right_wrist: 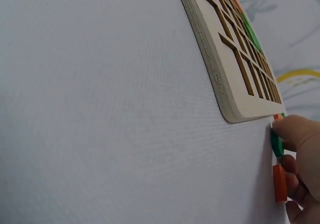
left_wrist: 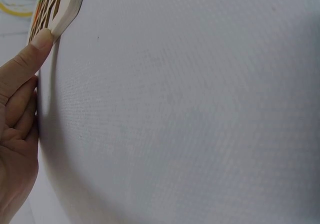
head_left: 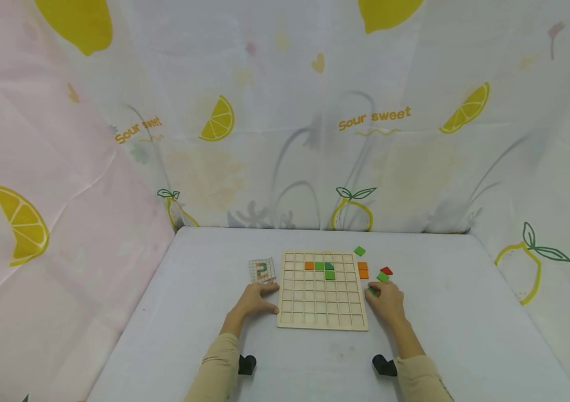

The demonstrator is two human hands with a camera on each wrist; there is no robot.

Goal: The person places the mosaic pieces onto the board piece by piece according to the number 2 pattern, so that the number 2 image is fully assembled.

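A square wooden grid board lies flat between the hands. In its upper cells sit an orange tile, light green tiles and a dark green tile with a rounded corner. My left hand is at the board's left edge, thumb and index finger spread apart along it; the left wrist view shows the thumb against that edge. Just beyond the board's right side, my right hand pinches a dark green tile between thumb and fingers, close to the table.
A small card with a printed grid pattern lies left of the board. Right of it are orange tiles, a light green tile and a red tile. Another light green tile lies farther back. Lemon-print cloth stands behind.
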